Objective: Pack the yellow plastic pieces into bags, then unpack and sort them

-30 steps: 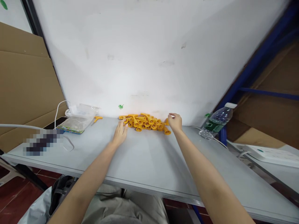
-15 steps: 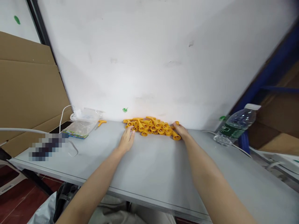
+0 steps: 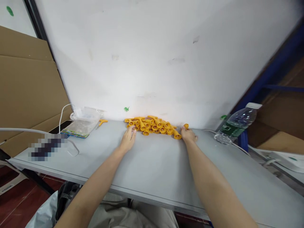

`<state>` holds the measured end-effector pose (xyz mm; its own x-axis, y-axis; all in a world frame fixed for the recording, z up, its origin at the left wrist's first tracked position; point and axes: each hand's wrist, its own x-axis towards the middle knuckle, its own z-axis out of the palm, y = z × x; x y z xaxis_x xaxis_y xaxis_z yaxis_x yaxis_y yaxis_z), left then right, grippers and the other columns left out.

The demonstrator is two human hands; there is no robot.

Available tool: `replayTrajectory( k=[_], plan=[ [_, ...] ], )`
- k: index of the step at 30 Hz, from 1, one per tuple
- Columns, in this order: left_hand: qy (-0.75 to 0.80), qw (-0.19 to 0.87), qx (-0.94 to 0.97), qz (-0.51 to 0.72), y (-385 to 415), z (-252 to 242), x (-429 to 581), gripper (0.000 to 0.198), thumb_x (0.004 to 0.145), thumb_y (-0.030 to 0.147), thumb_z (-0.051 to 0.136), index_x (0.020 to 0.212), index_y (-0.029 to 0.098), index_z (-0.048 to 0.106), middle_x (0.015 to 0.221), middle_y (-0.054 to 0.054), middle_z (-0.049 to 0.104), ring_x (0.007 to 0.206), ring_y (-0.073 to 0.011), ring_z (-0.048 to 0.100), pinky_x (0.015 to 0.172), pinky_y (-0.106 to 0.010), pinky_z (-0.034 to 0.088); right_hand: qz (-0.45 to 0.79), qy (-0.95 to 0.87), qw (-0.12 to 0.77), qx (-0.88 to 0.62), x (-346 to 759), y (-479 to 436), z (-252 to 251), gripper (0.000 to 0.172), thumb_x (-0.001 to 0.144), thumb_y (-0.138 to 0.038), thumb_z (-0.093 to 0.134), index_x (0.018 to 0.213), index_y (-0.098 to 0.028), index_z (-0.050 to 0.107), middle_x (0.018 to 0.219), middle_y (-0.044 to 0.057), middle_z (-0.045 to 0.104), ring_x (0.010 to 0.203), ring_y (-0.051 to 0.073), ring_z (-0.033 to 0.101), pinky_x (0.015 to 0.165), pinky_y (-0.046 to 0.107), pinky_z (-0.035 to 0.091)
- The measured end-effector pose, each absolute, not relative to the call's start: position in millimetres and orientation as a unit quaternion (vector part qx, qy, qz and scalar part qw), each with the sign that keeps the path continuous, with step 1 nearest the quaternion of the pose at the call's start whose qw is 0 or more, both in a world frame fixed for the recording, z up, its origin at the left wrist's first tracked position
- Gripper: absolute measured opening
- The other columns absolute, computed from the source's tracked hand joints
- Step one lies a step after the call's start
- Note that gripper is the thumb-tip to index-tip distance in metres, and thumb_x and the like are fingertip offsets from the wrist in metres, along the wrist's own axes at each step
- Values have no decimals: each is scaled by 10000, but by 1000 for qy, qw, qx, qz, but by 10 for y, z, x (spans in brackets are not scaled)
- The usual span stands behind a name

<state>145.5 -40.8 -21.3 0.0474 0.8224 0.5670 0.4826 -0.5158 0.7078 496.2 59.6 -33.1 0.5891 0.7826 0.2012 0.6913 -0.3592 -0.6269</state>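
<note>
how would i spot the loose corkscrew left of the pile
On the grey table, follow the foot of the white wall leftwards from the yellow-orange pile. Just before the clear plastic packaging lies the corkscrew. It lies apart from the pile, its thin spiral showing bare.

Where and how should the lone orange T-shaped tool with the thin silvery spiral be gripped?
Probably by its crossbar, pinched from above and the right, the side nearer the left hand: the tool lies with its spiral pointing left and nearer.
</note>
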Motion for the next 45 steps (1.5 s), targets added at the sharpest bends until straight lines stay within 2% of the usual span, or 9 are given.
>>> replayTrajectory(
  k=[4,8,14,18,24,29,33,38,45],
  plan=[
    [470,176,697,512,-394,-229,1453,353,970,382,354,1219,188,512,1226,-132,614,1118,-219,597,990,-410,466,87,-395,381,-832,4947,451,-359,411,865,-372,428,1061,-150,713,1206,198,641,1205,345,548,1070,528,337],
    [472,179,692,516,-386,-230,1445,322,968,356,366,1205,203,522,1228,-117,620,1114,-210,601,993,-400,465,97,-384,440,-806,4923,256,-397,376,840,-355,454,1007,-154,724,1128,186,647,1130,317,586,995,469,420],
    [484,159,697,504,-382,-234,1451,289,942,280,411,1195,205,528,1191,-106,640,1093,-202,611,998,-386,463,41,-378,604,-700,4775,75,-439,321,794,-313,495,1012,-125,638,996,166,602,1034,280,561,965,439,423],
    [565,99,663,481,-283,-213,1357,303,871,185,484,1166,195,552,1202,-115,630,1176,-225,571,1045,-385,421,20,-396,662,-636,4592,44,-335,274,793,-307,483,1024,-176,551,1078,136,544,952,226,561,928,397,428],
    [770,39,532,351,-41,-113,824,410,821,159,490,1228,143,531,1310,-169,552,1271,-274,498,1068,-398,381,50,-497,649,-574,4281,-35,-91,474,782,-369,535,1205,-216,388,1186,121,526,927,201,586,826,375,470],
    [817,7,536,212,40,-48,253,471,850,198,433,1312,116,479,1465,-193,421,1400,-293,346,1137,-436,276,38,-554,624,-550,4096,-122,-9,462,789,-413,534,1185,-209,410,1217,124,530,1015,216,584,877,372,473],
    [832,40,538,134,58,-17,27,457,867,254,411,1298,134,505,1444,-204,453,1362,-316,402,1116,-491,288,14,-584,602,-545,4035,-157,4,425,805,-420,521,1159,-199,442,1177,122,557,1028,224,581,920,386,460],
    [810,14,574,117,48,7,91,395,872,242,396,1183,122,609,1306,-217,577,1246,-338,512,1072,-509,316,15,-596,607,-526,4011,-163,14,414,813,-409,519,1163,-199,454,1165,118,570,998,218,580,900,388,472],
    [756,-22,644,113,-51,41,512,378,872,215,371,1038,128,700,1245,-203,622,1221,-334,523,1031,-503,339,21,-597,618,-511,3894,-163,39,403,822,-405,521,1166,-203,465,1196,118,573,981,211,579,880,397,480]
  ],
)
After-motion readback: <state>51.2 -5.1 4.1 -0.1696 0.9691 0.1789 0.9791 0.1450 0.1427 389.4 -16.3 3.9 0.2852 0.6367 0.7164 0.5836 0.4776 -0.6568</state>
